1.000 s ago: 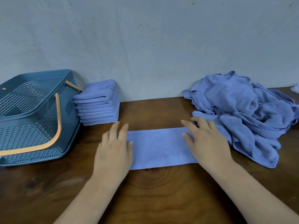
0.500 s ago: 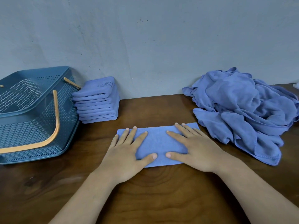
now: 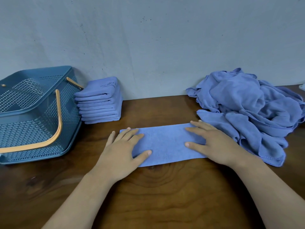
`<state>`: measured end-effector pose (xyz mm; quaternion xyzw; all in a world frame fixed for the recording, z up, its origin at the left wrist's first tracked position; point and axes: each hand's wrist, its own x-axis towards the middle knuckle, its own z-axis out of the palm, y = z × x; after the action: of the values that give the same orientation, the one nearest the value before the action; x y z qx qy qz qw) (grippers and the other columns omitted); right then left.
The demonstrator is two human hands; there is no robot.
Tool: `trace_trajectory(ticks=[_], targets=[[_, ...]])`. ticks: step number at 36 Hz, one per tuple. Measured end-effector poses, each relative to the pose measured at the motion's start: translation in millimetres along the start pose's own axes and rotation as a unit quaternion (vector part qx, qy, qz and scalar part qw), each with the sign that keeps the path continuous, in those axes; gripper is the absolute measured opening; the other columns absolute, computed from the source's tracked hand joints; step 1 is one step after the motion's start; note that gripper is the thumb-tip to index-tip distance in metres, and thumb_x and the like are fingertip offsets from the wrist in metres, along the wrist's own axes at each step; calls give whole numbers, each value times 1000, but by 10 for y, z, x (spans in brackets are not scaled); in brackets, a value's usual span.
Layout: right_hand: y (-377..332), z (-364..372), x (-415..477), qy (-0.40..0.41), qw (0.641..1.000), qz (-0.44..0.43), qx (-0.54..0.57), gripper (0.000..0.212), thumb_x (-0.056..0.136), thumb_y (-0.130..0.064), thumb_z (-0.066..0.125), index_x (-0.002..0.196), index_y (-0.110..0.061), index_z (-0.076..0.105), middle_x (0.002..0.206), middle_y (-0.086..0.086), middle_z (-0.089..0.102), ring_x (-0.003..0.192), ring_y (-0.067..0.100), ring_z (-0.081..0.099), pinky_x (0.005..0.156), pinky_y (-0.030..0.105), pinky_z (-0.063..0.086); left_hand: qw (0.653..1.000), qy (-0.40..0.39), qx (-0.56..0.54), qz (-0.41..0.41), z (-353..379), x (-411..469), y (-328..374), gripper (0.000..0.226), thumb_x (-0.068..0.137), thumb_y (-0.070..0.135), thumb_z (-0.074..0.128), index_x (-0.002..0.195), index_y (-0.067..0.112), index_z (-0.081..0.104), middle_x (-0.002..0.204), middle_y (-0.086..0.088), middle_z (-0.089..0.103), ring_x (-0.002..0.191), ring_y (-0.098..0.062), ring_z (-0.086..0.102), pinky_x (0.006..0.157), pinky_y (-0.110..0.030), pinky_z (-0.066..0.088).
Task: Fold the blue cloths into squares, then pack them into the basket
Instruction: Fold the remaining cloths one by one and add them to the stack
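Note:
A blue cloth [image 3: 165, 143], folded into a long strip, lies flat on the wooden table [image 3: 165, 195] in front of me. My left hand [image 3: 122, 151] presses flat on its left end, fingers straight and spread. My right hand [image 3: 212, 141] lies flat on its right end, fingers straight. A stack of several folded blue cloths [image 3: 100, 101] stands against the wall at the left. A heap of loose blue cloths [image 3: 250, 109] sits at the right. The blue perforated basket [image 3: 41, 116] with orange handles stands at the far left and looks empty.
A grey wall [image 3: 156, 47] closes the back of the table. A small white object [image 3: 302, 87] shows at the right edge, cut off by the frame. Bare wood stretches between my forearms and toward the near edge.
Both hands slid inward over the strip until the thumbs nearly met, then moved apart again to its ends. The cloth lies flat as before.

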<state>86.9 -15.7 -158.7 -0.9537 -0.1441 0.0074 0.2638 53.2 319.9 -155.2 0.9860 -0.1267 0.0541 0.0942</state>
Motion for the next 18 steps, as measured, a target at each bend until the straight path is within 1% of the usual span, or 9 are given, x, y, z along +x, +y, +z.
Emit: trace_trajectory(ticks=[2,3,4,6,8,10,12,14,18], targets=[[-44,19,1,44,997,-53,-27,52,96,-66,60,145,-50,56,163,-32,32,155,-10,11,127,35,23,998,56,-3,39,29,-22,112,61,101,71,33,151,41,51,163,21,41,156,-1,23,132,-44,13],[-80,21,-8,64,995,-75,-28,46,98,-62,61,142,-48,60,159,-31,38,153,-9,18,126,34,27,997,61,-20,52,51,-33,181,58,103,67,34,149,40,53,161,20,44,154,-1,27,131,-43,18],[-134,16,-26,69,993,-89,-19,43,98,-60,62,139,-47,62,156,-31,43,150,-10,26,123,32,31,996,46,-41,61,77,-41,248,57,104,66,33,152,39,50,162,21,42,154,1,25,130,-41,19],[-236,34,-66,28,994,-103,-5,44,98,-63,59,140,-48,61,152,-32,45,144,-12,33,122,27,32,996,-14,-57,67,125,-54,348,61,106,69,28,161,43,33,170,25,24,158,4,8,132,-38,10],[-299,120,-91,-34,990,-128,-44,52,100,-71,48,149,-53,50,160,-34,35,149,-13,22,126,26,22,995,-64,-35,65,159,-49,357,65,105,72,19,166,48,13,173,29,1,157,6,-12,132,-38,-2],[-296,183,-77,-75,986,-131,-69,58,101,-74,36,156,-56,36,167,-36,16,154,-14,2,127,24,6,995,-80,-21,62,151,-33,317,65,105,73,15,165,52,3,171,31,-10,155,6,-21,132,-38,-7],[-271,147,-46,-97,988,-101,-61,60,101,-76,31,158,-60,27,168,-37,4,152,-17,-11,125,21,-2,994,-90,-20,63,130,-10,274,64,104,75,14,164,55,0,170,32,-13,155,6,-23,131,-38,-9],[-240,94,-6,-109,989,-80,-60,61,99,-78,29,158,-63,21,168,-38,-4,150,-18,-17,122,19,-5,993,-96,-21,58,114,9,215,65,103,77,14,163,57,-1,169,33,-14,154,7,-24,131,-39,-9],[-199,127,24,-128,983,-84,-100,72,92,-88,26,158,-66,6,167,-36,-17,150,-14,-25,125,24,-7,993,-107,-20,52,94,42,124,67,101,79,15,162,58,-3,169,33,-16,153,8,-26,131,-40,-10]])
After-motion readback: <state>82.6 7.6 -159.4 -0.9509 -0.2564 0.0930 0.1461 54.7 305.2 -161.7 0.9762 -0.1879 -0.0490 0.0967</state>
